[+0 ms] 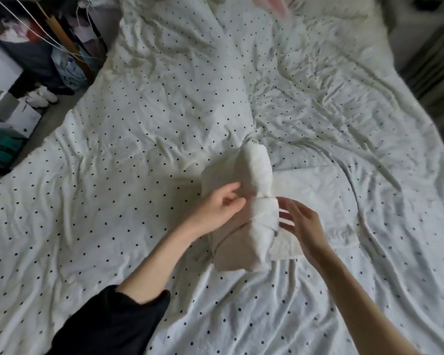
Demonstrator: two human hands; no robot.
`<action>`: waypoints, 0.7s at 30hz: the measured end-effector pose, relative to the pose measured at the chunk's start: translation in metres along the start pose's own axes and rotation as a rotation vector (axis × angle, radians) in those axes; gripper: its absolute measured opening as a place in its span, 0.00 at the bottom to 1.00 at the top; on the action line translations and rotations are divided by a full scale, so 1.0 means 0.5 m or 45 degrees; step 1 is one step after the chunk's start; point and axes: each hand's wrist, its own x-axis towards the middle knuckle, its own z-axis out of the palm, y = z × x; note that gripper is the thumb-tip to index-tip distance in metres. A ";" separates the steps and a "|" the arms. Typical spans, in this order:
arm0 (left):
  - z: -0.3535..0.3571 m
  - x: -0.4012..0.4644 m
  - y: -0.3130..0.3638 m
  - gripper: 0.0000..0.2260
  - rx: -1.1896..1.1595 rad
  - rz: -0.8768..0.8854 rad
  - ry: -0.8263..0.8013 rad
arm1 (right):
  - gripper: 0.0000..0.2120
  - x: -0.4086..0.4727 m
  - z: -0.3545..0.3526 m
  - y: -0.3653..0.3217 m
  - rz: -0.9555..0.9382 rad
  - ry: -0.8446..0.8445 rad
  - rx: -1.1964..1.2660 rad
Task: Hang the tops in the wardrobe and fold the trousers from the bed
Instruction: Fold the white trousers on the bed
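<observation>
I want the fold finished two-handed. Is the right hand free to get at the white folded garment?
Probably yes: the right hand hovers open beside the white folded garment, nothing between them.
</observation>
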 end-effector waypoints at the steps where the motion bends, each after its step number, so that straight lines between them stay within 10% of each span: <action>1: 0.049 0.018 0.006 0.19 0.148 0.047 -0.069 | 0.10 -0.001 -0.029 -0.005 -0.042 0.094 -0.031; 5: 0.195 0.053 0.001 0.15 0.274 0.149 -0.219 | 0.13 -0.010 -0.107 0.019 -0.197 0.334 -0.553; 12: 0.093 0.052 -0.092 0.13 0.077 -0.045 0.691 | 0.25 0.038 -0.113 0.046 -0.091 0.331 -0.850; 16: 0.065 0.049 -0.132 0.22 -0.486 -0.566 0.274 | 0.23 0.062 -0.110 0.047 0.037 0.369 -0.835; 21: 0.069 0.071 -0.134 0.22 -0.806 -0.608 0.226 | 0.15 0.035 -0.096 0.052 -0.338 0.444 -1.111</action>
